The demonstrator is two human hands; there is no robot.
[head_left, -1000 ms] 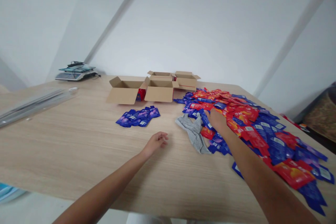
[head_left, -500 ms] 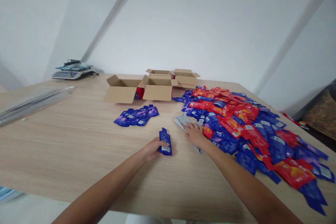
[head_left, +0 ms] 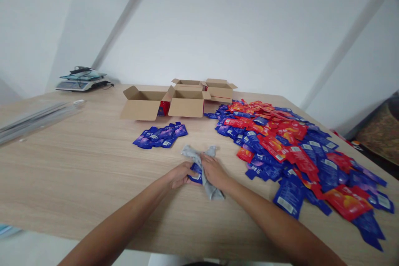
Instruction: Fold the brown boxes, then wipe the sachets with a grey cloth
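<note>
Close to the table's front middle, my left hand [head_left: 181, 174] is closed round a blue pouch [head_left: 195, 173]. My right hand [head_left: 214, 171] grips a crumpled grey cloth [head_left: 212, 191] and presses it against that pouch, so most of the pouch is covered. Beyond my hands lies a small group of blue pouches [head_left: 160, 136], overlapping one another. To the right spreads a large heap of blue and red pouches [head_left: 280, 141], several of them with white labels showing.
Open cardboard boxes [head_left: 187, 104] stand at the back of the table [head_left: 93, 166], with red packs beside them. At far left are a scale [head_left: 81, 84] with things piled on it and a long clear plastic wrap [head_left: 37, 120]. A white wall rises behind.
My right hand has picked up the grey cloth from beside the heap and brought it left onto the blue pouch. My left hand keeps its hold on the pouch.
</note>
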